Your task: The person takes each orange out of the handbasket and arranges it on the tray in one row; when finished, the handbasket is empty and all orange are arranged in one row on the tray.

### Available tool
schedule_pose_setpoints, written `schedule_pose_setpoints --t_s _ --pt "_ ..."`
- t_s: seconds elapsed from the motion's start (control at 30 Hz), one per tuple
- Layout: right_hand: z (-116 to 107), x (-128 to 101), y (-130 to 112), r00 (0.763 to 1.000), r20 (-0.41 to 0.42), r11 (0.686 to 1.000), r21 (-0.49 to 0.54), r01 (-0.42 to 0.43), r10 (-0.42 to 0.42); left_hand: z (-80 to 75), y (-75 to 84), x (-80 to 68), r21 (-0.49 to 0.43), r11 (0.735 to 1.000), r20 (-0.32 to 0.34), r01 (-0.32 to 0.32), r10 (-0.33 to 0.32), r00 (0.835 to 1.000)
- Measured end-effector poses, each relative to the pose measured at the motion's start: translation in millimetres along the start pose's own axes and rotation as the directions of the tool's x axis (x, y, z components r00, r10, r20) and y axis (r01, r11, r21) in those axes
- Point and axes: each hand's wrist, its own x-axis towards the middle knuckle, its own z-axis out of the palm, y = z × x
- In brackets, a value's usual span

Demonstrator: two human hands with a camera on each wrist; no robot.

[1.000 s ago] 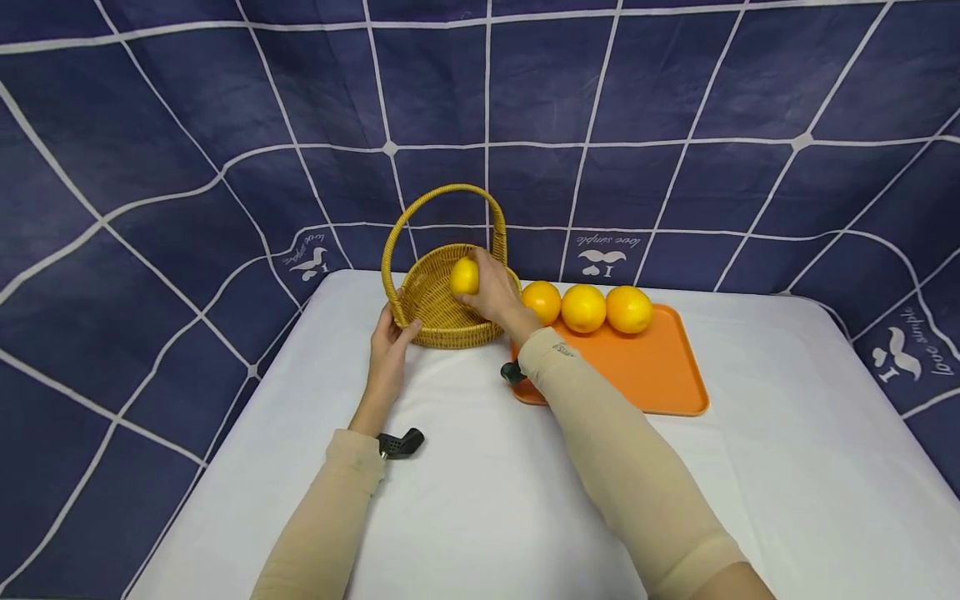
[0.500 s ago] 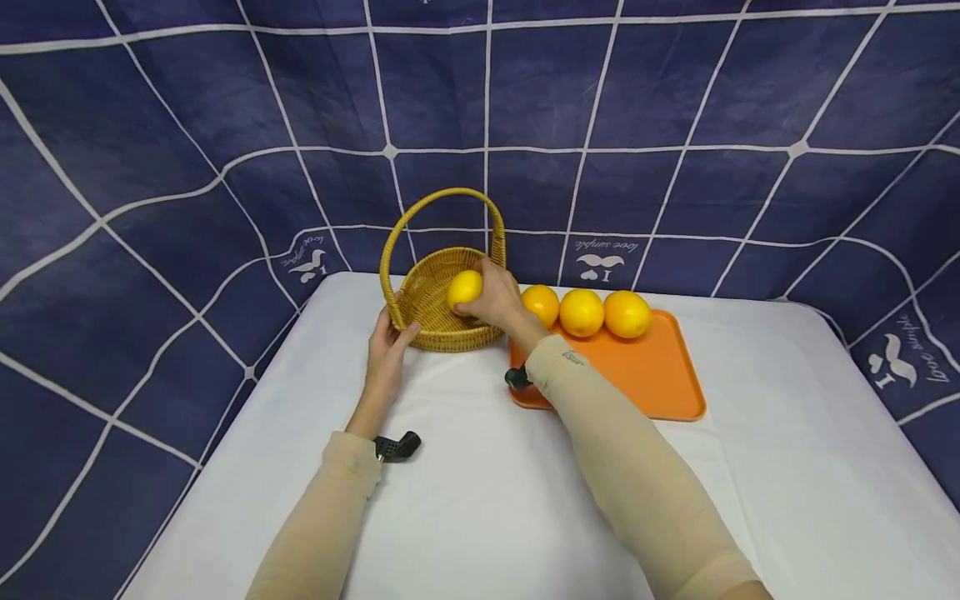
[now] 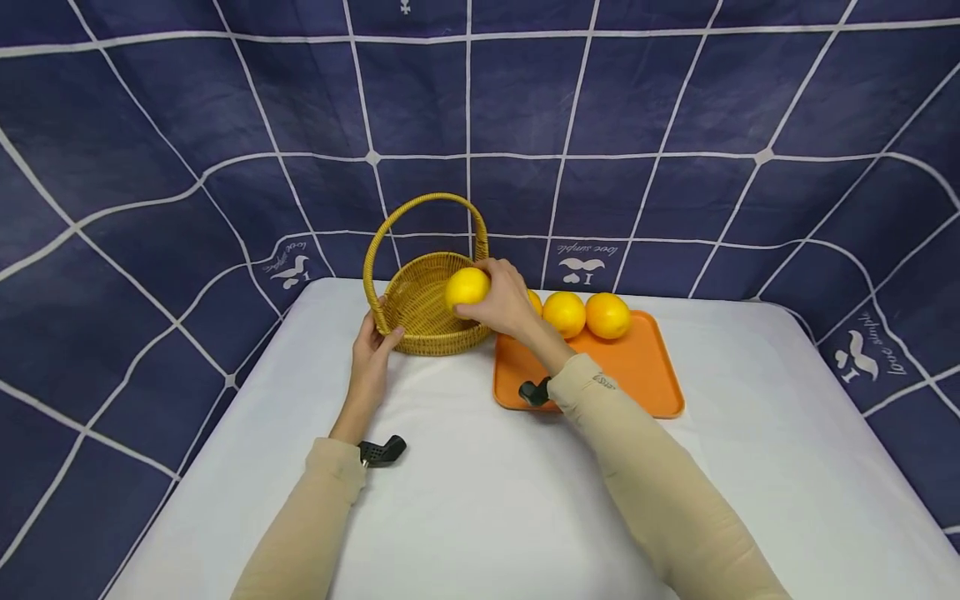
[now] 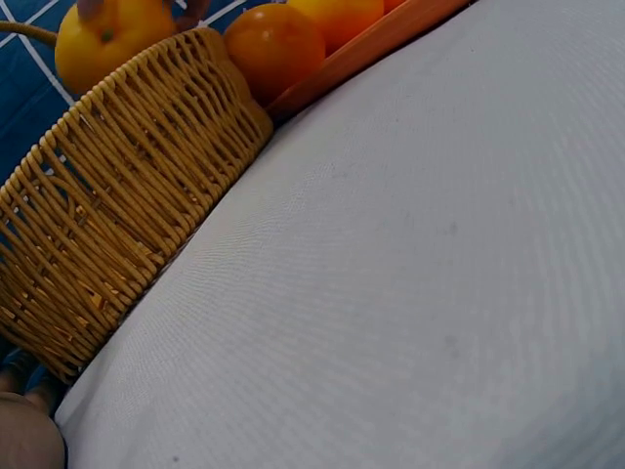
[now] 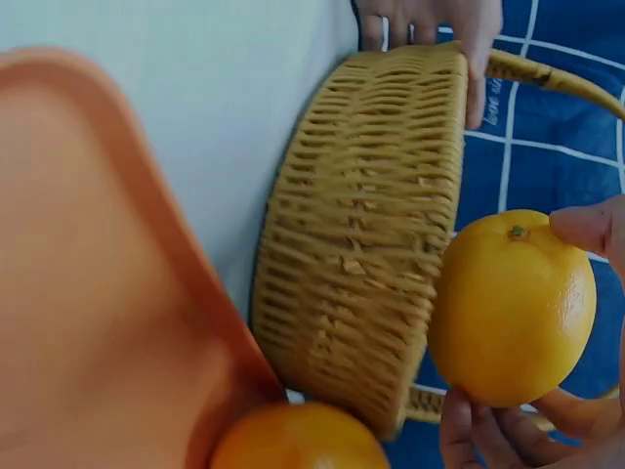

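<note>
My right hand holds an orange above the right side of a round wicker basket with a tall arched handle. In the right wrist view this orange sits between thumb and fingers, past the basket's rim. My left hand grips the basket's left rim, with the thumb over the edge near the handle's foot. The right wrist view shows the left hand there too, its other fingers against the outside wall. No fruit shows in the visible part of the basket's inside.
Right of the basket lies an orange tray with three oranges along its far edge; the leftmost is partly hidden by my right hand. A white cloth covers the table. A dark blue checked curtain hangs behind.
My right hand has lifted the orange and moved it rightward relative to the basket. The left hand keeps its grip on the rim. The head view has shifted slightly.
</note>
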Motion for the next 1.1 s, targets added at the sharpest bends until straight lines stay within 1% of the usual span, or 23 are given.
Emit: schedule_pose_setpoints --t_s 0.1,0.17,0.27,0.37,0.4,0.53,0.6,0.63,0.77,0.83,0.93,1.0,1.1 --pt "-12 -9 -1 1.0 0.005 1.0 -0.009 0.004 -0.004 -1.1 10.0 -5.1 -0.01 1.0 0.003 0.021 -0.021 1.0" --pt "-22 -15 0 1.0 0.006 1.0 -0.011 0.008 -0.008 -1.0 14.5 -7.9 -0.008 1.0 0.004 0.025 -0.025 1.0" --pt "-40 -24 5 1.0 -0.004 1.0 -0.016 0.009 -0.009 -0.1 16.8 -10.4 -0.017 1.0 0.006 0.019 -0.019 1.0" --pt "-61 -34 17 1.0 -0.028 0.999 -0.032 -0.004 0.004 0.9 13.7 -9.9 -0.046 0.999 0.016 0.01 -0.009 1.0" --pt "-69 -38 22 0.999 -0.037 0.999 -0.037 -0.011 0.01 0.8 10.3 -8.6 -0.054 0.998 0.017 0.006 -0.005 1.0" --pt "-99 -51 42 0.998 -0.054 0.997 -0.059 -0.048 0.045 -1.0 -4.9 -1.6 -0.026 1.0 0.001 0.0 0.0 1.0" --pt "-113 -58 53 0.996 -0.059 0.996 -0.062 -0.069 0.065 -2.3 -10.0 1.2 0.005 1.0 -0.009 0.0 0.001 1.0" --pt "-119 -61 58 0.995 -0.063 0.995 -0.066 -0.078 0.074 -2.6 -11.0 1.8 0.018 1.0 -0.01 -0.001 0.001 1.0" --pt "-143 -72 79 0.992 -0.089 0.992 -0.079 -0.099 0.092 -3.6 -10.1 2.3 0.026 1.0 -0.007 -0.012 0.012 1.0" --pt "-153 -77 88 0.991 -0.097 0.991 -0.088 -0.104 0.095 -3.9 -9.9 2.1 0.01 1.0 -0.009 -0.017 0.017 1.0" --pt "-167 -83 99 0.989 -0.101 0.987 -0.112 -0.118 0.107 -4.7 -10.3 2.0 0.0 1.0 -0.018 -0.009 0.009 1.0" --pt "-175 -88 107 0.986 -0.104 0.982 -0.129 -0.141 0.128 -4.7 -10.3 1.7 -0.009 1.0 -0.02 -0.004 0.004 1.0" --pt "-185 -95 122 0.977 -0.127 0.965 -0.179 -0.19 0.169 -3.2 -9.8 2.6 -0.007 1.0 -0.005 -0.009 0.009 1.0"
